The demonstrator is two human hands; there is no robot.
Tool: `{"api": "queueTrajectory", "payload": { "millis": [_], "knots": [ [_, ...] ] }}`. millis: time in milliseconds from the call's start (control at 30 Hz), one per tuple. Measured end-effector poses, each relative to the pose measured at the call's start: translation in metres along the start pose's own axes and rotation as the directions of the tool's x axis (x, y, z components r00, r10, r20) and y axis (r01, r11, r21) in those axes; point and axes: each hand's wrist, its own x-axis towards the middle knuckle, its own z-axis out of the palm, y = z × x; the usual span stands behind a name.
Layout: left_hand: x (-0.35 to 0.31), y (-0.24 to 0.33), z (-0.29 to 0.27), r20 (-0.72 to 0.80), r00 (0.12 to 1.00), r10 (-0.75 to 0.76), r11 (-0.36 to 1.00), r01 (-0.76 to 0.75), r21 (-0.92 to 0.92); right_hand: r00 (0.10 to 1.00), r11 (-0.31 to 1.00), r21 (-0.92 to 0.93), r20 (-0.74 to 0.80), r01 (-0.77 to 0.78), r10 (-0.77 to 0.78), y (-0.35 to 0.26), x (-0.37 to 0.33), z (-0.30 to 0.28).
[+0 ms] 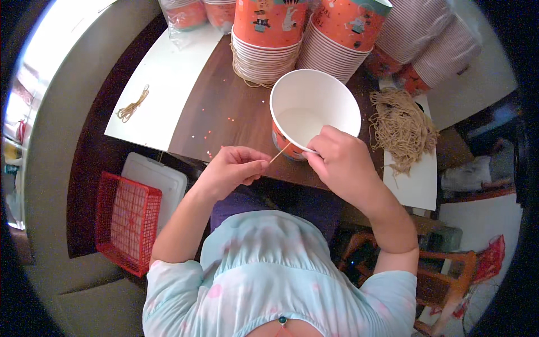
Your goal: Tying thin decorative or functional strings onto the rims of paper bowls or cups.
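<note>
A large paper bucket [311, 98], white inside and orange outside, stands tilted at the near edge of the brown table, its mouth toward me. My right hand [345, 160] grips its near rim, thumb outside and fingers curled over the edge. Between the thumb and fingertips of my left hand [233, 168] is the end of a thin tan cord [282, 152]. It stretches taut up to the bucket's orange side, close to my right thumb. How the cord joins the bucket is hidden.
Behind stand nested bucket stacks [266, 56], one with cords hanging round it. A tangled cord heap [401, 126] lies at right, and a small cord bundle [133, 105] at left. Bagged buckets [426, 53] sit at the back right. A red basket [128, 222] is below left.
</note>
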Motion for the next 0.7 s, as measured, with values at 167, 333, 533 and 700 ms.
{"api": "queueTrajectory", "payload": {
  "millis": [167,333,533,700],
  "knots": [
    [-0.003,0.009,0.0,0.078,0.997,0.03,0.977,-0.046,0.209,1.0,1.0,-0.008,-0.02,-0.022,0.022,0.001,0.0,0.0],
    [-0.008,0.023,0.001,0.206,0.95,0.237,0.941,-0.171,-0.293,0.986,0.999,-0.022,-0.157,-0.05,0.046,-0.003,-0.003,0.002],
    [0.011,0.023,0.025,0.085,0.901,0.425,0.815,-0.34,-0.47,0.989,0.999,-0.031,-0.141,-0.038,0.033,-0.003,-0.005,0.008],
    [0.021,0.029,0.028,0.159,0.872,0.464,0.807,-0.341,-0.483,0.995,1.0,-0.026,-0.102,-0.008,0.005,0.0,-0.003,0.008]
  ]
}}
